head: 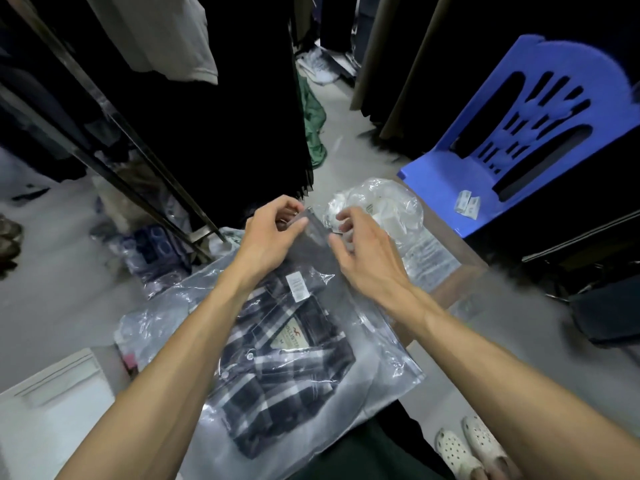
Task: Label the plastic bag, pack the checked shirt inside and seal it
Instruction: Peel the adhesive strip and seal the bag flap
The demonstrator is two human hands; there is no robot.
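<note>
A folded dark checked shirt [277, 362] lies inside a clear plastic bag [381, 362] resting on my lap, collar tag facing up. A small white label [297, 287] sits on the bag near its far end. My left hand [273, 230] pinches the far flap of the bag at its left corner. My right hand [363, 251] holds the same flap from the right, fingers curled over its edge. Both hands are at the bag's open end, away from me.
A blue plastic chair [540, 133] stands at right with small white tags [467, 201] on its seat. A crumpled clear bag of white items [384, 209] lies beyond my hands. Dark clothes hang on racks left and behind. White flat packages [52, 410] lie at lower left.
</note>
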